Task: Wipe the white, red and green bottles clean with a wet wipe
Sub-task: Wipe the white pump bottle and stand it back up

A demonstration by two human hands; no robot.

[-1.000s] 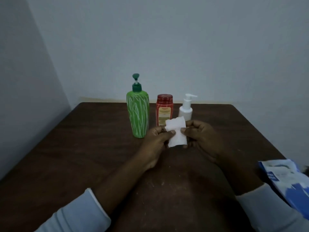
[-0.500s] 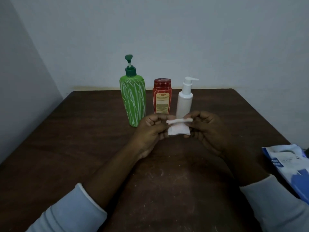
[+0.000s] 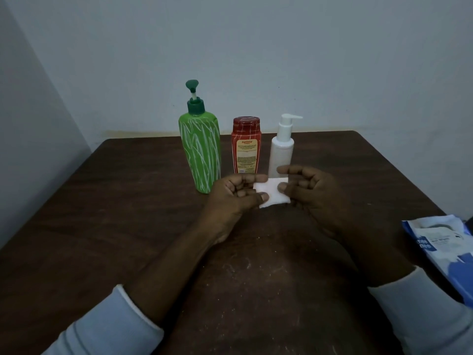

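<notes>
**Preparing the wet wipe (image 3: pixel 272 192), bottles untouched**

On the table (image 3: pixel 102 226) stand the green bottle (image 3: pixel 201 152), red bottle (image 3: pixel 246 147) and white bottle (image 3: pixel 281 149). Just before them, left hand (image 3: pixel 230 198) and right hand (image 3: pixel 312 193) both pinch the wet wipe. Next, I think, one hand must take a bottle.

The person wears a pale bluish-grey long-sleeved top. Over the near edge of the table (image 3: pixel 97 216), the left sleeve (image 3: pixel 102 326) and right sleeve (image 3: pixel 422 311) end in lighter, softly rolled cuffs, leaving the left hand (image 3: pixel 230 198) and right hand (image 3: pixel 316 192) bare.
</notes>
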